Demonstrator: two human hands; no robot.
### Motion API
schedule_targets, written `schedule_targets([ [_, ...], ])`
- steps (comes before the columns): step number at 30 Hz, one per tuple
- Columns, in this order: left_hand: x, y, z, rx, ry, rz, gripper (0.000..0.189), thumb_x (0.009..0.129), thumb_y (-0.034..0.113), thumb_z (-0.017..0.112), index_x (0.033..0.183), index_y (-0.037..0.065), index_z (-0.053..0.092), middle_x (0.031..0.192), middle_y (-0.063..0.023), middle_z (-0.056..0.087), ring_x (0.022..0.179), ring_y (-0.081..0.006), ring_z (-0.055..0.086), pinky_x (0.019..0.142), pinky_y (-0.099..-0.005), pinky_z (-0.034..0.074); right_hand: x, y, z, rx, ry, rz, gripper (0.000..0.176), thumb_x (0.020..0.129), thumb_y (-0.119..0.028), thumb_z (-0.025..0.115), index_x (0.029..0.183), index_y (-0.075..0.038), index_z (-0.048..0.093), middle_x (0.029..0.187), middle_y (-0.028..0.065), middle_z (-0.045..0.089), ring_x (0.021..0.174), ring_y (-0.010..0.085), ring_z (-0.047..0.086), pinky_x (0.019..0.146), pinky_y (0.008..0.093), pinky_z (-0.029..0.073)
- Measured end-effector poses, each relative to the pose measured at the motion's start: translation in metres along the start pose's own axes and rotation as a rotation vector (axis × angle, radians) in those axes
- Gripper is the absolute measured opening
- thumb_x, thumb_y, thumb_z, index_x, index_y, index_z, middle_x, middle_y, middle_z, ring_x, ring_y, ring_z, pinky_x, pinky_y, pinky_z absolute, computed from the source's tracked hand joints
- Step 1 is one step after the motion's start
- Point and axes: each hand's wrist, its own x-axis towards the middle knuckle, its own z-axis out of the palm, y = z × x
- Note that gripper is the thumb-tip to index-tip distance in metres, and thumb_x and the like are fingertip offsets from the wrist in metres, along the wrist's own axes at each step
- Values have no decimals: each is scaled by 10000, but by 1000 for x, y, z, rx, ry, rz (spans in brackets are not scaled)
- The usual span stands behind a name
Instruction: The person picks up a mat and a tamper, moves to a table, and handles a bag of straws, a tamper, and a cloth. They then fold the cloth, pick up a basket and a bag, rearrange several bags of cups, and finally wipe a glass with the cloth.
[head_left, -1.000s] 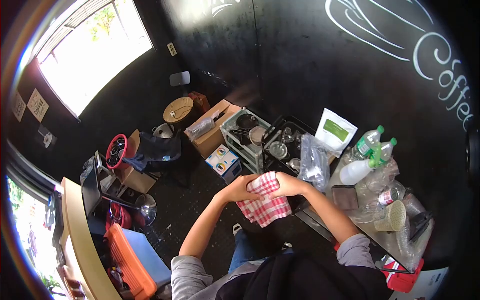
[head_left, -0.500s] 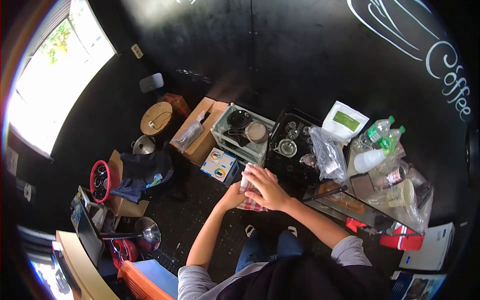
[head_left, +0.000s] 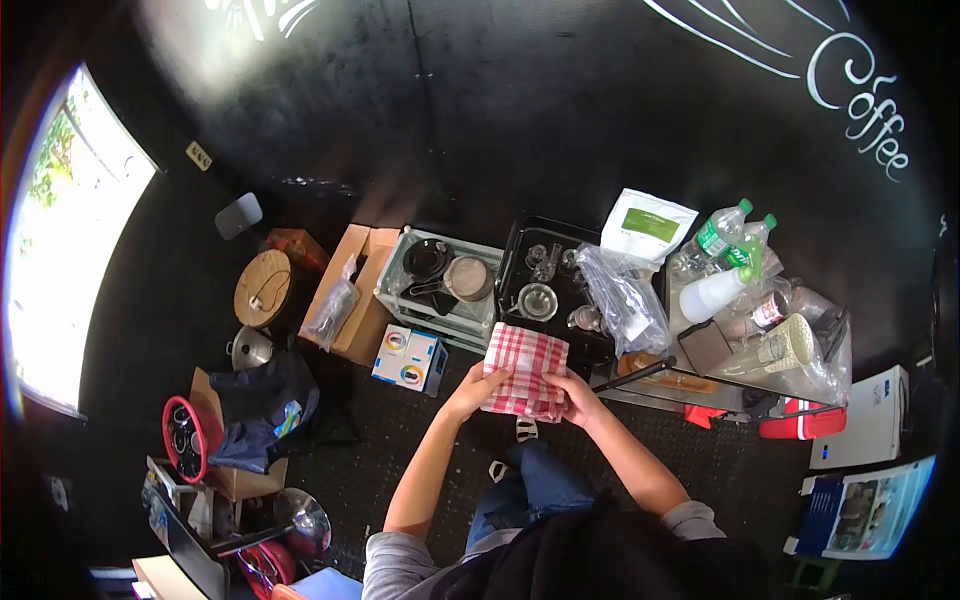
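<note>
A red-and-white checked cloth (head_left: 526, 370), folded into a rough rectangle, is held up between both hands in front of the body. My left hand (head_left: 469, 391) grips its left edge, thumb lying on top. On the right edge my right hand (head_left: 575, 397) holds it the same way. The cloth's upper end overlaps the near edge of a black tray (head_left: 515, 262), which carries a glass bowl (head_left: 537, 301) and small glass items. Left of the cloth, a blue-and-white box (head_left: 410, 360) stands near my left hand.
A rack (head_left: 392, 290) with a pan and an open cardboard box (head_left: 366, 330) stand left of the tray. Rightward are a plastic-wrapped bundle (head_left: 628, 305), a white pouch (head_left: 648, 228), green-capped bottles (head_left: 718, 232) and cups. A red basin (head_left: 192, 440) is far left.
My hands have moved apart to the cloth's two sides, and the cloth now shows as a flat folded rectangle. The view has shifted, and the feet have moved.
</note>
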Motion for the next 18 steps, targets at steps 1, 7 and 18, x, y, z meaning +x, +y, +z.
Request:
schedule_targets([
  [1,11,-4,-2,67,16,9,354,888,232,553,1145,-10,524,1026,-64,611,943,-130,570,858,-282,438,5,-2,-7,-61,129,-62,382,829,-143,607,1179,-81,467,1081,66,581,957,196,597,811,386,502],
  [7,91,-52,-24,649,263,189,669,802,278,652,1293,-27,315,1235,-225,418,1115,-292,462,933,-352,382,68,-35,-41,-136,321,-249,401,735,46,519,1126,-43,494,1023,64,597,910,193,593,777,331,479],
  [18,181,-24,-6,1202,173,345,708,775,254,640,1311,-27,271,1339,-250,300,1239,-396,316,993,-449,324,214,-67,-104,-838,656,-598,670,734,-34,612,1310,-2,271,1262,208,411,1143,321,438,954,391,364],
])
